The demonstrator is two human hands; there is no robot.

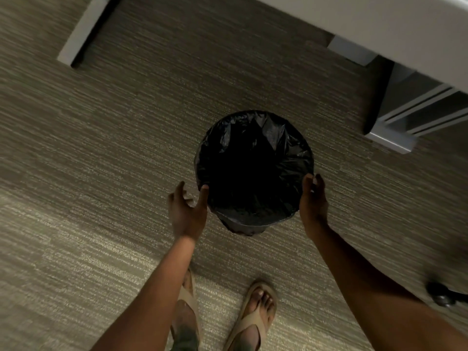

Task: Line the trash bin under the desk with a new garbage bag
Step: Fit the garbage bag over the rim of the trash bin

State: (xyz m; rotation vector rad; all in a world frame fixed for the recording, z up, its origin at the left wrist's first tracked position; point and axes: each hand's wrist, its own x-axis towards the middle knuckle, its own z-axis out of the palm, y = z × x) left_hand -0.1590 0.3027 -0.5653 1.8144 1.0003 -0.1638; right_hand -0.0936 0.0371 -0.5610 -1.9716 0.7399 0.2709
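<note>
A round trash bin (243,228) stands on the carpet in the middle of the view, seen from above. A black garbage bag (253,163) lines it, its edge folded over the rim all around. My left hand (188,211) is at the bin's left side, fingers spread, thumb touching the bag at the rim. My right hand (314,201) rests against the right side of the rim, fingers curved along the bag. Neither hand clearly grips the plastic.
The white desk top (379,26) runs across the upper right, with a grey desk leg (390,138) just right of the bin and another leg (81,34) at upper left. A chair caster (442,293) sits at lower right. My sandalled feet stand just behind the bin.
</note>
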